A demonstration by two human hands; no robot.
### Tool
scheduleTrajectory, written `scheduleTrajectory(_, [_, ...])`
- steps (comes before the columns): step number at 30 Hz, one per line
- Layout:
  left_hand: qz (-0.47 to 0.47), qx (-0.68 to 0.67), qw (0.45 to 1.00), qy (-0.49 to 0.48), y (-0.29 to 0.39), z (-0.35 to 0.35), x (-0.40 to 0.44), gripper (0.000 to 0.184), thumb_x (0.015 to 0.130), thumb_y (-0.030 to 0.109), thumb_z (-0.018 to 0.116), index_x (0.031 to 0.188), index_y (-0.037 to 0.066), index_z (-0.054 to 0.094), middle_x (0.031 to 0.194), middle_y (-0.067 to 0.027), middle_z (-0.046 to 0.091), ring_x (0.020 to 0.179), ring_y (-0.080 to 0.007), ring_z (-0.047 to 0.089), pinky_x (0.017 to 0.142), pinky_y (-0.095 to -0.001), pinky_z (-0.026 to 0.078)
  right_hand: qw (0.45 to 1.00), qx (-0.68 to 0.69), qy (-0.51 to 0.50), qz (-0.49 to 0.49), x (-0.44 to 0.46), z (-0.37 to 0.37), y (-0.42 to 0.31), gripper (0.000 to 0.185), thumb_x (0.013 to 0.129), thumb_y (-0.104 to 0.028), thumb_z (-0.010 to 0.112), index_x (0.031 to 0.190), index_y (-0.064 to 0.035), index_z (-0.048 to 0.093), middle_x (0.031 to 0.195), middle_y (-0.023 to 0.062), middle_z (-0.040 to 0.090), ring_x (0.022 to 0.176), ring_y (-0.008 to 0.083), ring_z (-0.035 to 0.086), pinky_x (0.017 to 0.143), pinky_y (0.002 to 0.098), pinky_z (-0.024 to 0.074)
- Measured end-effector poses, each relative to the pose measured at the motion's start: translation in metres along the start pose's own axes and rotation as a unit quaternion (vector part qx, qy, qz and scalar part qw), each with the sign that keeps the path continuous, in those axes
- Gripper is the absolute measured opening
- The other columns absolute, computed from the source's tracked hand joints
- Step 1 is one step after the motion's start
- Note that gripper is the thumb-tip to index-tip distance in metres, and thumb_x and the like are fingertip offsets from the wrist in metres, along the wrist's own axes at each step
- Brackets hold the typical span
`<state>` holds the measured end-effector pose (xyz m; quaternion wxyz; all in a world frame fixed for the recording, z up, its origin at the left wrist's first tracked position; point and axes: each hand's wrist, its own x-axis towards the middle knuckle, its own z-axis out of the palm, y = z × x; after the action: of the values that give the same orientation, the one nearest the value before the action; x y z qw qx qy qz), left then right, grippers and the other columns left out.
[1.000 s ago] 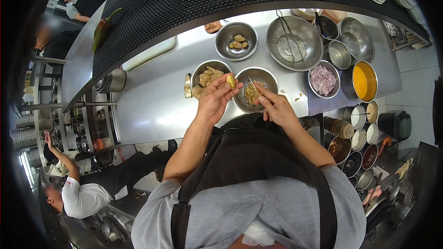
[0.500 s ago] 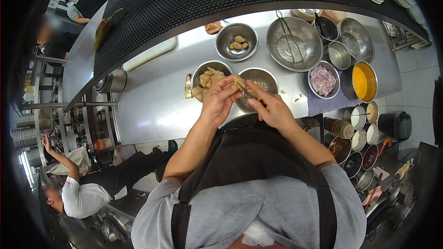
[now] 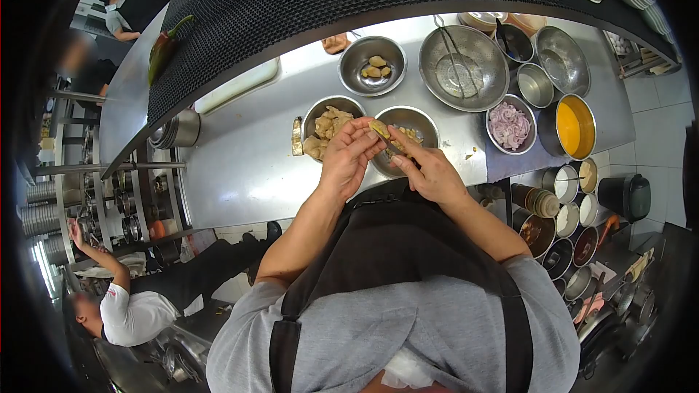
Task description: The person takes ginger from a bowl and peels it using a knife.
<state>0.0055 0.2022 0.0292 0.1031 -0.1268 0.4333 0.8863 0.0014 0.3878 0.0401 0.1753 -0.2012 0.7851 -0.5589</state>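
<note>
Your fingers (image 3: 357, 129) on the left hand (image 3: 344, 166) pinched a small piece of ginger (image 3: 378, 129), its yellow side up, while those of your right hand (image 3: 435, 176) were wrapped around a small knife (image 3: 395, 150), mostly hidden between the hands. The piece sat over the left edge of the right bowl (image 3: 428, 124), which had scraps (image 3: 412, 134) in it; the left bowl (image 3: 315, 111), just beside it, held a heap of knobbly ginger (image 3: 332, 119). A second earlier your hands were apart, the piece lifted on the left and the knife pointing over the right bowl; half a second later they had come together, and by this moment you had tilted the piece so more of its yellow face showed. That change put the knife close to the ginger, so the work appeared to have passed from holding the piece out to working its surface, though I could not tell whether the edge was touching it. The far bowl (image 3: 352, 58) held the same few pale pieces (image 3: 376, 68) as before. To the right, the bowl of sliced onion (image 3: 532, 136) and the pot of orange liquid (image 3: 551, 138) stood well apart from your hands, unchanged.
</note>
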Motion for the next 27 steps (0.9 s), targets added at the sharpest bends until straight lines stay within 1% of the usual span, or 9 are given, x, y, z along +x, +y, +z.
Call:
scheduleTrajectory(7, [0.028,0.027,0.999,-0.009,-0.003,0.0,-0.001,0.019,0.092,0.002,0.054,0.11,0.001,0.052,0.1,-0.0088,0.062,0.092,-0.0154,0.061,0.082,-0.0283,0.051,1.0,0.011,0.0,-0.004,0.002,-0.001,-0.001,0.044,0.092,-0.018,0.053,0.135,-0.0105,0.045,0.117,0.0207,0.06,0.101,0.0399,0.06,0.086,0.0433,0.0477])
scheduleTrajectory(10, [0.032,0.025,0.999,-0.003,-0.003,0.001,-0.001,0.019,0.091,0.001,0.054,0.11,0.001,0.051,0.099,-0.0094,0.062,0.092,-0.0161,0.061,0.082,-0.0281,0.05,0.997,0.05,-0.02,0.049,0.004,0.0,-0.002,0.041,0.092,-0.019,0.054,0.131,-0.01,0.046,0.106,0.0202,0.064,0.097,0.039,0.062,0.084,0.0433,0.0478])
scheduleTrajectory(13, [0.035,0.03,0.999,-0.005,-0.01,-0.003,-0.002,0.02,0.09,-0.001,0.054,0.11,0.0,0.051,0.099,-0.0094,0.062,0.091,-0.0164,0.061,0.083,-0.0288,0.05,0.997,-0.032,0.058,-0.049,0.009,0.012,0.017,0.037,0.092,-0.018,0.054,0.127,-0.0089,0.047,0.095,0.019,0.066,0.089,0.0379,0.064,0.078,0.0422,0.0493])
scheduleTrajectory(15, [0.035,0.032,0.999,-0.005,-0.015,-0.002,-0.005,0.021,0.09,-0.002,0.054,0.11,0.0,0.051,0.1,-0.0096,0.061,0.092,-0.0162,0.061,0.083,-0.029,0.049,0.997,0.001,0.068,-0.048,0.016,0.012,0.022,0.034,0.092,-0.018,0.054,0.124,-0.0085,0.048,0.084,0.0155,0.067,0.068,0.0306,0.066,0.065,0.0378,0.0507])
scheduleTrajectory(16, [0.035,0.033,0.999,-0.004,-0.017,-0.001,-0.006,0.021,0.09,-0.003,0.054,0.111,0.0,0.051,0.101,-0.0098,0.061,0.092,-0.0159,0.06,0.083,-0.0291,0.049,0.997,0.001,0.066,-0.048,0.016,0.009,0.02,0.034,0.092,-0.018,0.054,0.124,-0.0085,0.048,0.084,0.0155,0.067,0.068,0.0306,0.066,0.065,0.0378,0.0507])
scheduleTrajectory(18, [0.034,0.024,0.999,-0.004,-0.013,0.005,-0.008,0.023,0.09,-0.003,0.054,0.112,0.0,0.05,0.103,-0.01,0.06,0.093,-0.0156,0.059,0.083,-0.029,0.049,0.986,0.137,-0.019,0.092,0.015,0.0,0.013,0.033,0.092,-0.02,0.054,0.123,-0.0081,0.049,0.079,0.0124,0.065,0.051,0.0214,0.06,0.053,0.0327,0.048])
scheduleTrajectory(21, [0.035,0.025,0.999,-0.015,-0.008,0.006,-0.006,0.026,0.09,-0.002,0.053,0.116,0.001,0.05,0.105,-0.0097,0.059,0.094,-0.0144,0.058,0.081,-0.0283,0.048,0.983,0.171,0.005,0.064,0.013,0.0,0.012,0.038,0.093,-0.023,0.055,0.127,-0.0082,0.048,0.076,0.0106,0.065,0.043,0.0128,0.052,0.048,0.029,0.0448])
scheduleTrajectory(25, [0.034,0.064,0.997,-0.011,-0.001,0.003,-0.003,0.029,0.092,0.001,0.052,0.12,0.002,0.051,0.106,-0.0075,0.058,0.091,-0.0126,0.056,0.076,-0.0262,0.046,0.996,0.063,-0.027,0.064,0.006,-0.009,0.001,0.043,0.092,-0.023,0.055,0.132,-0.0092,0.046,0.092,0.0164,0.067,0.058,0.0241,0.064,0.058,0.0341,0.0507])
scheduleTrajectory(27, [0.03,0.071,0.997,-0.013,-0.003,0.003,-0.003,0.028,0.092,0.001,0.053,0.12,0.002,0.052,0.105,-0.0069,0.058,0.089,-0.012,0.055,0.075,-0.0257,0.046,0.998,-0.047,0.005,-0.037,0.004,-0.006,0.003,0.047,0.092,-0.022,0.054,0.136,-0.0102,0.043,0.112,0.0202,0.062,0.085,0.0363,0.066,0.075,0.0412,0.0521])
